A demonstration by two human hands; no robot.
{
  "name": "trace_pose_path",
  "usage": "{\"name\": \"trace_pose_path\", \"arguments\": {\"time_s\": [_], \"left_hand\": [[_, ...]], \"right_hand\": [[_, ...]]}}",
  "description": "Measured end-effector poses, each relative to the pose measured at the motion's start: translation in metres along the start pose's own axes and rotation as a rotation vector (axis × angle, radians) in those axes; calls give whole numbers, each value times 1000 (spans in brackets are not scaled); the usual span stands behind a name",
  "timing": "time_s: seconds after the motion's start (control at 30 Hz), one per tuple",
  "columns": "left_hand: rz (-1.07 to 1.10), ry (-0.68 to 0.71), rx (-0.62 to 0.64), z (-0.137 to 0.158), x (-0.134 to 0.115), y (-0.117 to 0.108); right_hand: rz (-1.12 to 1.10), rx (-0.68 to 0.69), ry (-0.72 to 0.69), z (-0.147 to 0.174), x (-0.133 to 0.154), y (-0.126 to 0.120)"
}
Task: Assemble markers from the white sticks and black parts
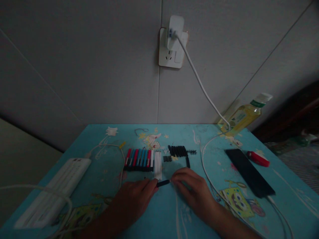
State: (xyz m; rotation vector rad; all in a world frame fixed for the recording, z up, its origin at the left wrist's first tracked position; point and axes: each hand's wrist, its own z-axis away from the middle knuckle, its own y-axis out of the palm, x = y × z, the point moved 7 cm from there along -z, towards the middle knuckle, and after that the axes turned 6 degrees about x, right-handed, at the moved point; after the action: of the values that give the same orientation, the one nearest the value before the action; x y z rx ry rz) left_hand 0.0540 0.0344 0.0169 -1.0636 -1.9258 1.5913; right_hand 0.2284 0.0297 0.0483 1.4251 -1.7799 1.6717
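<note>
Left hand (137, 196): clamped on one end of a black pen section (163, 183), thumb and forefinger pinching it, which we take as a way to steady so thin a piece.
Right hand (193, 189): fingertips gathered at the other end, by a pale tip; we cannot tell whether they grip it or merely touch it.
Black pen section: nearly level between the two hands, just on our side of the white refills (158, 164); held crosswise, we judge, so that each hand meets one end.
Pen barrels (142, 157): pinkish-red, blue and white, side by side with dark ends toward us, probably so each lifts singly.
White refills: parallel, right beside the barrels, perhaps aligned to stop them scattering.
Black tubes (177, 151): bunched aslant beyond the right hand, apparently sorted by kind; small dark pieces (167, 159) lie nearby, too tiny for us to name.
Table edges: we see a power strip (53, 192) at left, a phone (249, 172) and bottle (245, 114) at right, seemingly set outside the hands' way.
Charging cable (199, 81): slants down because its charger (175, 33) sits high on the wall.
</note>
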Motion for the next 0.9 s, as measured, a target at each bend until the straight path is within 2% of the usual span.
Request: {"name": "trace_pose_path", "arguments": {"time_s": [0.1,0.27,0.4,0.63,0.9], "left_hand": [[-4,-8,10,0,1,0],[-6,-3,-2,0,-1,-1],[-5,-7,-7,1,-1,0],[-5,-6,17,1,-1,2],[-12,-6,16,1,-1,2]], "right_hand": [[80,-46,9,-1,-8,-11],[351,-223,48,-5,-35,-53],[543,-284,70,-8,-60,-78],[653,-168,23,-18,-79,-75],[797,-176,27,-19,-83,-71]]}}
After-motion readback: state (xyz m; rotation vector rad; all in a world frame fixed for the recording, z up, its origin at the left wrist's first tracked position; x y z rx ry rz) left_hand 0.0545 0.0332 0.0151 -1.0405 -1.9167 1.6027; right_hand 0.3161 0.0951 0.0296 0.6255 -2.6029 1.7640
